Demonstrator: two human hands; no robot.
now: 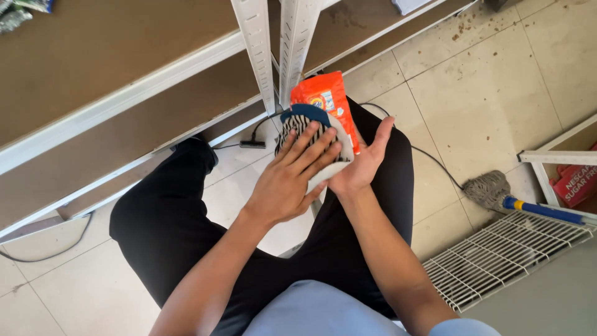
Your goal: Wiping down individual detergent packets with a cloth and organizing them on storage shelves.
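My right hand [364, 163] lies palm up under an orange pouch [326, 98] that rests on its fingers. My left hand [291, 174] presses flat on a striped black-and-white cloth with a blue edge [300, 122], rubbing it against the lower part of the pouch. Both hands are held over my knees, in black trousers [168, 224], as I squat in front of a shelf.
White metal shelf uprights [258, 43] and brown shelf boards [112, 56] stand ahead. A mop head [488, 188] with a blue handle lies on the tiled floor at right, next to a white wire rack [504, 255]. A black cable and plug [252, 144] run under the shelf.
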